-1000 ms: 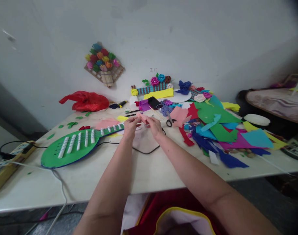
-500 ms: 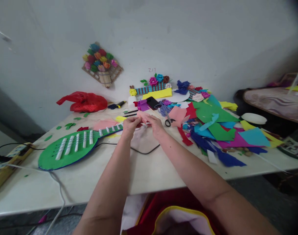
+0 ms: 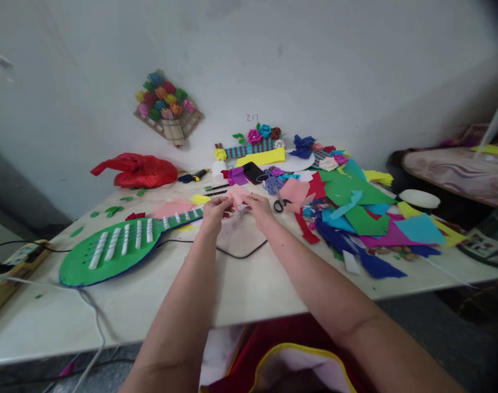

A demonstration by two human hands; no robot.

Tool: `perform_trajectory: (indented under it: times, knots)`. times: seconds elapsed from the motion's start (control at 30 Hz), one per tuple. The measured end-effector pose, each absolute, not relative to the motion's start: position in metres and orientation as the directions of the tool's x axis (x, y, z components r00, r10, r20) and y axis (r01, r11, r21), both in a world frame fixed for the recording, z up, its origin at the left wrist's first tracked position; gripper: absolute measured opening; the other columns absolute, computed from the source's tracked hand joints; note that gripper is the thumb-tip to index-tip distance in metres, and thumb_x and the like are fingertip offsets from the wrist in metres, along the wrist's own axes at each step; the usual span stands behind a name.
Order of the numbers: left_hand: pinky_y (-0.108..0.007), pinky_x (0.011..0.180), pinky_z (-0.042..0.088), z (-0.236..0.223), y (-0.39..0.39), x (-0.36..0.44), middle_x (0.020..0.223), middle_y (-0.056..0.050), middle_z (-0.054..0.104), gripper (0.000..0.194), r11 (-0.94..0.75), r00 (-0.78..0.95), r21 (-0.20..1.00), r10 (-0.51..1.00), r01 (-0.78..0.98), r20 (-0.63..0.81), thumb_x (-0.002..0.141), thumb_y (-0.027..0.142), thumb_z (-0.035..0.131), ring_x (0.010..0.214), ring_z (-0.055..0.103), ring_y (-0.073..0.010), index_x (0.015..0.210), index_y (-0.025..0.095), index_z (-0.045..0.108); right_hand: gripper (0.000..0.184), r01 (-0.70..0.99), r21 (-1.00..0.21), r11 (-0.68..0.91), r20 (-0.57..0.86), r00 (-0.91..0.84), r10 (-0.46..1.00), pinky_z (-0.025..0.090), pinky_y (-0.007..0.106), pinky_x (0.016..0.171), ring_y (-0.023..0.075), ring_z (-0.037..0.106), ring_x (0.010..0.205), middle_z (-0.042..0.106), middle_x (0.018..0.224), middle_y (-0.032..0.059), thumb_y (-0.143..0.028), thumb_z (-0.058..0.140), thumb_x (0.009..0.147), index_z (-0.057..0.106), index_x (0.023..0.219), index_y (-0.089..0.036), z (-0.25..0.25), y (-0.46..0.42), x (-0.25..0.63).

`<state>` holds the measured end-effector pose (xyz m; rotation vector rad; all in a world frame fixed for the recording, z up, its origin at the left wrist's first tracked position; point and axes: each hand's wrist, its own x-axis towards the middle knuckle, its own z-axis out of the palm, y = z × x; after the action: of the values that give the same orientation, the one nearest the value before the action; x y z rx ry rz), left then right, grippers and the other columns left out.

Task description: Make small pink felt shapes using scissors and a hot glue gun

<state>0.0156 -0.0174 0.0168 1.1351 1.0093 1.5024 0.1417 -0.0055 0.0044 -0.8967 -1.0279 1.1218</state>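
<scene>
Paper (image 3: 236, 194), pink and a bit bent, is pinched in the fingertips of both the left hand (image 3: 214, 214) and the right hand (image 3: 261, 210). The 2 hands are closed on it from 2 sides, at 9 and 3 o'clock, likely so the soft sheet does not flop or slip.

Black scissors (image 3: 279, 206) lie near the right hand, at 3 o'clock, maybe so they are easy to grab. The big pile of bright scraps (image 3: 349, 188) is past them, also at 3 o'clock, perhaps to keep all the colors close by. The green guitar shape (image 3: 117, 262) lies flat at 8 o'clock, with its thin neck pointing to the left hand. Maybe it sits off to the side to give the arms room. A black phone (image 3: 253, 172) is at 1 o'clock.

All these lie on a pale table (image 3: 240, 292). A black cord (image 3: 236, 255) bends across it at 6 o'clock. A red bag (image 3: 144, 170) sits at 10 o'clock. Behind, at 12 o'clock, is a plain gray wall (image 3: 326, 71). Paper flowers (image 3: 161, 95) hang on it at 11 o'clock.
</scene>
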Motion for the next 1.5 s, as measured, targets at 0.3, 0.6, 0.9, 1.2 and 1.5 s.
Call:
perform_trajectory:
  times: [0.3, 0.6, 0.9, 1.2, 1.5]
  knots:
    - [-0.017, 0.039, 0.028, 0.012, -0.014, 0.011, 0.050, 0.001, 0.057, 0.030, -0.182, -0.201, 0.963, 0.969, -0.198, 0.141, 0.048, 0.033, 0.077, 0.043, 0.050, -0.0074, 0.066, 0.013, 0.064, 0.024, 0.844, -0.530, -0.082, 0.365, 0.314, 0.876, 0.042, 0.034, 0.082, 0.0245, 0.058, 0.099, 0.064, 0.102, 0.0125, -0.021, 0.049, 0.079, 0.067, 0.096, -0.017, 0.022, 0.001, 0.214]
    - [-0.017, 0.042, 0.032, 0.009, -0.013, 0.009, 0.057, 0.001, 0.060, 0.036, -0.145, -0.172, 0.957, 0.980, -0.251, 0.103, 0.046, 0.033, 0.079, 0.048, 0.053, -0.0076, 0.074, 0.014, 0.066, 0.039, 0.901, -0.266, -0.344, 0.113, 0.383, 0.917, 0.044, 0.038, 0.083, 0.0318, 0.055, 0.106, 0.058, 0.113, 0.0205, -0.030, 0.057, 0.078, 0.062, 0.111, -0.011, 0.014, 0.009, 0.240]
    - [-0.017, 0.044, 0.038, 0.007, -0.011, 0.007, 0.060, 0.001, 0.060, 0.036, -0.103, -0.116, 0.918, 0.991, -0.382, 0.063, 0.044, 0.027, 0.081, 0.050, 0.053, -0.0066, 0.073, 0.014, 0.065, 0.039, 0.932, -0.220, -0.287, 0.183, 0.329, 0.927, 0.042, 0.038, 0.085, 0.0320, 0.052, 0.108, 0.057, 0.114, 0.0212, -0.033, 0.052, 0.080, 0.064, 0.109, -0.009, 0.012, 0.009, 0.236]
    - [-0.017, 0.043, 0.041, 0.005, -0.008, 0.005, 0.059, 0.002, 0.060, 0.034, -0.078, -0.115, 0.870, 0.993, -0.486, 0.025, 0.045, 0.020, 0.081, 0.048, 0.052, -0.0065, 0.074, 0.014, 0.064, 0.033, 0.936, -0.211, -0.283, 0.132, 0.314, 0.940, 0.044, 0.039, 0.080, 0.0298, 0.059, 0.102, 0.064, 0.104, 0.0191, -0.026, 0.050, 0.082, 0.065, 0.107, -0.012, 0.011, 0.012, 0.227]
    - [-0.015, 0.043, 0.043, 0.006, -0.008, 0.005, 0.054, 0.002, 0.059, 0.018, -0.065, -0.099, 0.823, 0.995, -0.564, 0.011, 0.059, 0.012, 0.075, 0.045, 0.052, -0.0061, 0.071, 0.014, 0.061, 0.032, 0.900, -0.312, -0.304, 0.150, 0.363, 0.920, 0.046, 0.035, 0.077, 0.0274, 0.062, 0.098, 0.065, 0.104, 0.0176, -0.024, 0.052, 0.079, 0.065, 0.107, -0.014, 0.020, 0.008, 0.229]
